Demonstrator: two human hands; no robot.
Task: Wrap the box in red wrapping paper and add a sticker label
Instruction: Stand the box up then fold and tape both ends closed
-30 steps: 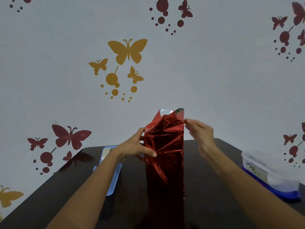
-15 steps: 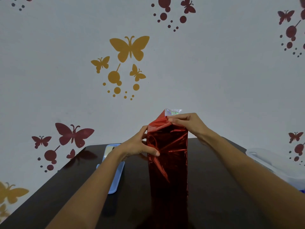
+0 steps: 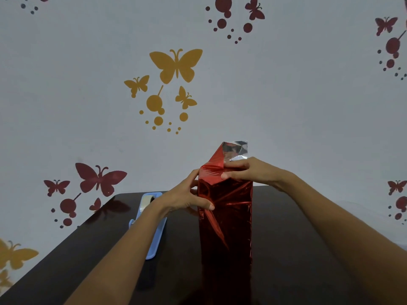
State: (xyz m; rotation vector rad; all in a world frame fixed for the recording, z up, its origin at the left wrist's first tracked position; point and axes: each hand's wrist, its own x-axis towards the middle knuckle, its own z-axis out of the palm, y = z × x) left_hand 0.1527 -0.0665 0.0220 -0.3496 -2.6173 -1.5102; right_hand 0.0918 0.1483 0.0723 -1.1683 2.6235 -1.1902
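Fingers of the right hand [image 3: 251, 170] press the red wrapping paper [image 3: 224, 216] flap down; the left hand [image 3: 187, 197] grips its side.

A dark, glossy counter [image 3: 308, 249] fills the lower part of the view. On it, left of the left-hand fingers [image 3: 204, 205], lies a light blue tape dispenser [image 3: 154, 234], partly hidden, with a pale roll of tape [image 3: 147, 201] at its far end. Behind the counter rises a pale grey wall [image 3: 297, 95] with butterfly and dot decals: a yellow cluster [image 3: 175, 64] above and left of the fingers, dark red ones [image 3: 99, 178] to their left and at the upper corners.
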